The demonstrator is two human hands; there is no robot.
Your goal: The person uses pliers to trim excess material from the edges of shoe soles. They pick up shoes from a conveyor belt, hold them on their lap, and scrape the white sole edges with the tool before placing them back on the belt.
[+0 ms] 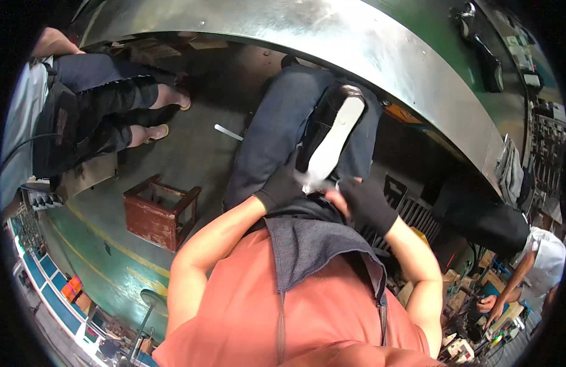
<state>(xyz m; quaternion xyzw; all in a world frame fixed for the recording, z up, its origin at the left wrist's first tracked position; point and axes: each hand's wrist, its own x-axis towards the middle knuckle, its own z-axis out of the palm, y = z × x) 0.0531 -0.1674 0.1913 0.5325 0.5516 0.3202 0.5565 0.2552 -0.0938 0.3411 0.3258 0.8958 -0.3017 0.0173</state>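
blurry right hand (363,200) by upturned shoe (335,133)

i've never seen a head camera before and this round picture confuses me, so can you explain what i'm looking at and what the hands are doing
There is no machine arm here. It is one picture from a wide fisheye camera on a person's head, looking down, so straight edges bend. The salmon shirt and denim apron are the wearer's own.

A shoe rests over the lap, white sole up. The left hand and right hand, in dark gloves with bare fingertips, are at its near end; blur hides their exact grip.

Ahead is a metal-edged bench; dark items, perhaps footwear, lie on its green surface. A worn wooden stool stands at left, and other people show at both sides.
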